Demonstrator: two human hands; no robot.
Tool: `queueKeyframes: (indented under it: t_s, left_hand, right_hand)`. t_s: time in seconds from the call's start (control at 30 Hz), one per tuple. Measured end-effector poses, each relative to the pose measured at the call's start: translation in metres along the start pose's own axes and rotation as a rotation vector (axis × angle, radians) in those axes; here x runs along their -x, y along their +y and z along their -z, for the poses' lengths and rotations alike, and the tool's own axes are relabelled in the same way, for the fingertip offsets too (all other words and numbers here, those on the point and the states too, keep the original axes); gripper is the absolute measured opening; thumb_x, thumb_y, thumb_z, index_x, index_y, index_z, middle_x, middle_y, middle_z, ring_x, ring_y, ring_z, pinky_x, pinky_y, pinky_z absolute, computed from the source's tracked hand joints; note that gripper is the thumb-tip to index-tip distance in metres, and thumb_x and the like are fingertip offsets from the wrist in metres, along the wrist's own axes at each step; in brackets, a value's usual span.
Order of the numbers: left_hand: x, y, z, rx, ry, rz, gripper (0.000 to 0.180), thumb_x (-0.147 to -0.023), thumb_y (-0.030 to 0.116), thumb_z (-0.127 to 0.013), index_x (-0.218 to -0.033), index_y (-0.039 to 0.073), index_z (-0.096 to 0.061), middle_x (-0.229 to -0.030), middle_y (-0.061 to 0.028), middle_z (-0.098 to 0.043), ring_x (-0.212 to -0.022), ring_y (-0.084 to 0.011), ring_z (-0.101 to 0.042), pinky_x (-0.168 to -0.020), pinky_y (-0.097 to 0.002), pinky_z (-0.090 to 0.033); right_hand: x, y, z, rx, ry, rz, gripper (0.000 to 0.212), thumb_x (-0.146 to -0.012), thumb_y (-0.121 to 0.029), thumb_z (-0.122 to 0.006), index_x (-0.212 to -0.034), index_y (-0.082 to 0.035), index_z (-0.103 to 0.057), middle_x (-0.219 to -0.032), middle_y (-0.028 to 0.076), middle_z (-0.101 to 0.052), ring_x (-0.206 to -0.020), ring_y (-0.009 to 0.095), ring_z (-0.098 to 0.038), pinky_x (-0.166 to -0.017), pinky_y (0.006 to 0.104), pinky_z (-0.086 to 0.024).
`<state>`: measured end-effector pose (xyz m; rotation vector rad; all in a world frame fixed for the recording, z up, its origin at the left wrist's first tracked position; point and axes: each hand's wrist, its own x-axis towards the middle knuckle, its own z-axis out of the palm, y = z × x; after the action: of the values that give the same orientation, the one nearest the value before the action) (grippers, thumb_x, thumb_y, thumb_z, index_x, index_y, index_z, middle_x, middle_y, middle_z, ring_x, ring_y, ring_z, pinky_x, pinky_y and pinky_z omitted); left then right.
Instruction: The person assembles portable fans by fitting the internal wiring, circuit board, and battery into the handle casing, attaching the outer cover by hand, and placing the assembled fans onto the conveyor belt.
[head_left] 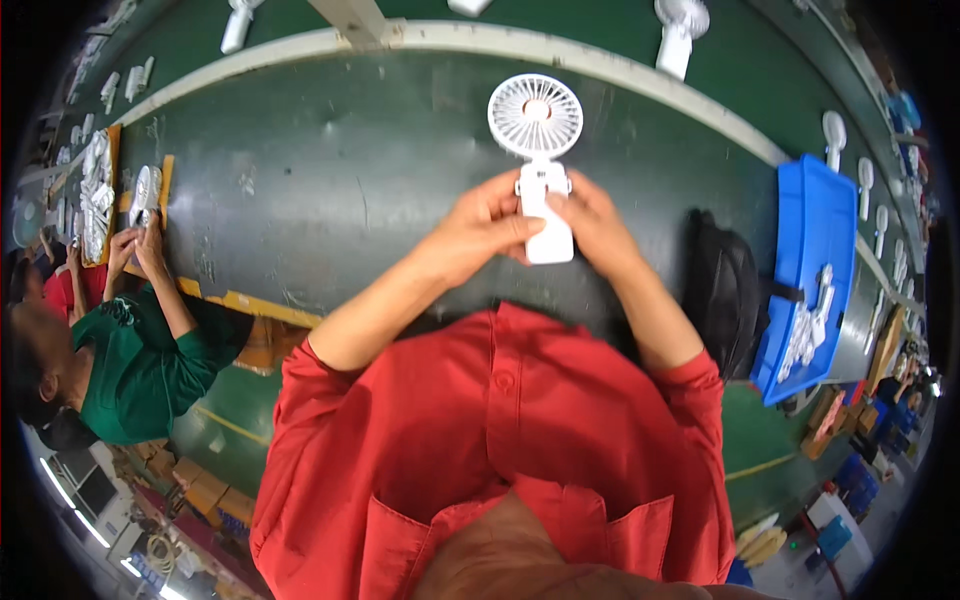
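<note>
A white handheld fan (547, 240) is held over the dark green work table (330, 200), its round slatted head pointing away from me. My left hand (480, 228) grips the handle from the left, thumb lying across its lower front. From the other side my right hand (598, 222) closes round the same handle, with the thumb on its front near the middle. The fingers behind the handle are mostly hidden.
A blue bin (790, 260) with white fan parts stands at the right, beside a black bag (722, 295). More white fans, one of them a fan (680, 35), lie beyond the pale rail (560, 50). At left a co-worker in green (140, 370) handles a white item.
</note>
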<state>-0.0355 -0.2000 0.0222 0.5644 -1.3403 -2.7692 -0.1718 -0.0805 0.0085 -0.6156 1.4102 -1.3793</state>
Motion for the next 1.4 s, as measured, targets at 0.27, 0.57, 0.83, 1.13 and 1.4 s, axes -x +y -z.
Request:
queueKeyframes:
  t_s: [0.27,0.57,0.83,1.13,1.4]
  left_hand:
    - [-0.028,-0.001,0.006,-0.130,0.244,-0.129,0.056,-0.091,0.010,-0.055,-0.141,0.006,-0.030,-0.101,-0.0085,-0.063,-0.080,-0.0140,-0.063,-0.067,-0.0261,-0.053]
    - [-0.026,-0.035,0.011,-0.940,0.249,-0.612,0.019,-0.082,0.005,-0.060,-0.101,0.001,-0.061,-0.086,-0.0135,-0.064,-0.074,-0.0276,-0.064,-0.065,-0.0337,-0.051]
    - [-0.024,-0.030,0.013,-0.920,0.270,-0.614,0.014,-0.081,0.005,-0.061,-0.094,0.003,-0.063,-0.083,-0.0128,-0.064,-0.072,-0.0296,-0.062,-0.063,-0.0361,-0.051]
    - [-0.028,-0.043,0.013,-0.944,0.275,-0.805,0.017,-0.079,0.006,-0.061,-0.096,0.004,-0.062,-0.078,-0.0108,-0.061,-0.070,-0.0283,-0.060,-0.063,-0.0346,-0.049]
    - [0.003,0.017,-0.008,-0.157,0.052,-0.508,0.022,-0.089,0.002,-0.053,-0.110,-0.004,-0.057,-0.086,-0.0103,-0.063,-0.087,-0.0136,-0.061,-0.073,-0.0269,-0.050]
  right_hand:
    - [-0.046,-0.023,0.017,-0.219,0.017,0.028,0.030,-0.090,-0.018,-0.055,-0.111,0.003,-0.056,-0.100,0.012,-0.065,-0.082,0.018,-0.065,-0.071,0.0280,-0.052]
    - [-0.202,-0.079,0.156,1.138,0.824,0.256,0.056,-0.088,-0.036,-0.049,-0.133,-0.004,-0.038,-0.106,0.032,-0.056,-0.101,0.049,-0.054,-0.086,0.0500,-0.044]
    - [-0.223,-0.072,0.165,1.631,0.844,0.083,0.058,-0.082,-0.038,-0.058,-0.134,-0.015,-0.044,-0.109,0.022,-0.050,-0.107,0.037,-0.049,-0.087,0.0458,-0.046]
    - [-0.157,-0.047,0.091,1.547,0.730,0.964,0.033,-0.078,-0.015,-0.064,-0.109,-0.007,-0.059,-0.103,0.011,-0.055,-0.098,0.030,-0.052,-0.083,0.0412,-0.041]
    - [-0.165,-0.031,0.093,1.529,0.765,0.858,0.032,-0.078,-0.015,-0.063,-0.109,-0.006,-0.058,-0.106,0.011,-0.054,-0.100,0.031,-0.050,-0.084,0.0423,-0.042]
